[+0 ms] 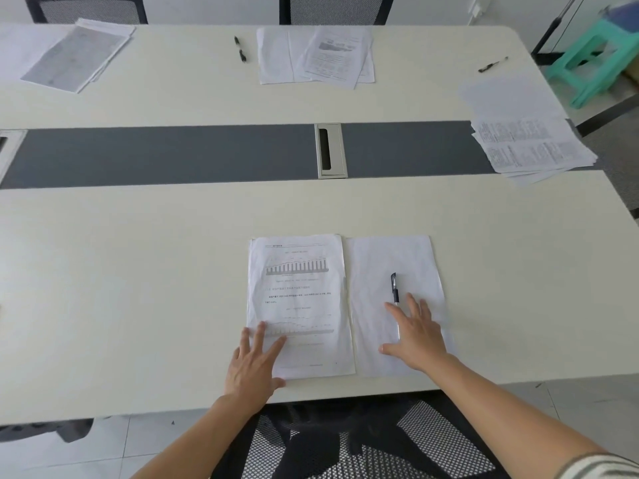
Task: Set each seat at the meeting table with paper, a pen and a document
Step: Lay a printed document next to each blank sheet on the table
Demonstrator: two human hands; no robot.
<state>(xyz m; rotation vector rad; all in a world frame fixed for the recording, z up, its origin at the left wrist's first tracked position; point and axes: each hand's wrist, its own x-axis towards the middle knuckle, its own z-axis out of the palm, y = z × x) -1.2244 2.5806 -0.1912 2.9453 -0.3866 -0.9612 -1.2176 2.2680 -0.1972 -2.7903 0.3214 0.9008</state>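
Three pens lie on the table: the near pen on the blank sheet, a second pen and a third pen far across. The left hand rests flat on the document, fingers spread. The right hand, fingers straight, covers the near pen's lower end.

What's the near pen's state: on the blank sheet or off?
On it: the pen lies flat on the blank sheet, partly under the right hand.
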